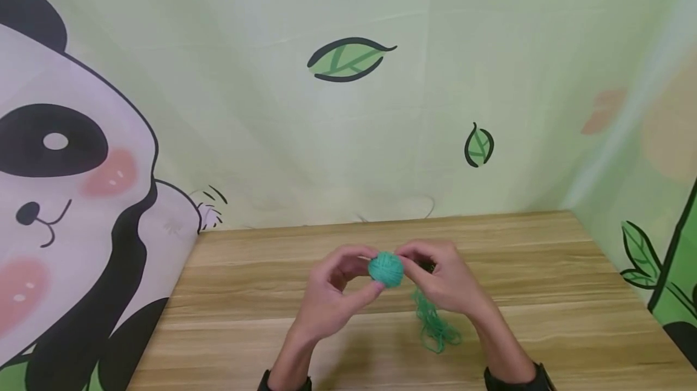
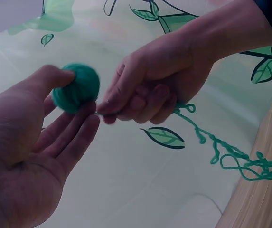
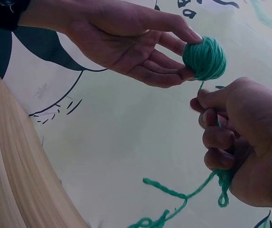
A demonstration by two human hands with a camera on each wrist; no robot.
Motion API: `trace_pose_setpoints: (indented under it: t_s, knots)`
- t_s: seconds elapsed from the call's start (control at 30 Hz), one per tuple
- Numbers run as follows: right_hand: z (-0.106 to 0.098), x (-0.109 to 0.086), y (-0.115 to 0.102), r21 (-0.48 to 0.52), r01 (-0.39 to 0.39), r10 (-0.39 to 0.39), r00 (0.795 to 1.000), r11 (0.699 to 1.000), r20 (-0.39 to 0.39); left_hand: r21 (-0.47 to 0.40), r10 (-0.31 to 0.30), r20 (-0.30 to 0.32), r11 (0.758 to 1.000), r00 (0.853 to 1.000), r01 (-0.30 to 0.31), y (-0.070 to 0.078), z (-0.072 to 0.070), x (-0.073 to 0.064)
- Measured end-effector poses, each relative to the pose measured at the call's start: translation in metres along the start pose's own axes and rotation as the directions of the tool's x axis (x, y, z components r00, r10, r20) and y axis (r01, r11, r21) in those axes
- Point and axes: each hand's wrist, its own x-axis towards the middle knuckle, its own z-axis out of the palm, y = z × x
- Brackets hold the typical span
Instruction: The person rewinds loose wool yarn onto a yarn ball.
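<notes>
A small ball of green yarn is pinched between the thumb and fingertips of my left hand. Close on its right, my right hand pinches the strand that runs from the ball, with the other fingers curled round the yarn. From below that fist a loose, tangled length of green yarn hangs down. In the right wrist view a short strand spans the small gap between the yarn ball and the right thumb and forefinger.
Both hands are above a wood-grain table. Behind it hangs a pale green backdrop printed with leaves and a large panda. Another printed panel stands along the right side.
</notes>
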Motion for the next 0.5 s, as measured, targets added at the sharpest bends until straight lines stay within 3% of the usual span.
trace_pose_setpoints:
  t_s: [0.23,0.5]
  knots:
    - [0.009,0.003,0.001,-0.085,0.111,-0.103,0.990,0.990,0.094,0.102,-0.004,-0.187,0.994,0.982,0.023,-0.003,-0.003,0.003]
    - [0.013,0.003,-0.008,-0.086,0.152,-0.138,0.980,0.985,0.143,0.237,0.063,-0.232,0.971,0.971,-0.006,0.005,0.001,0.009]
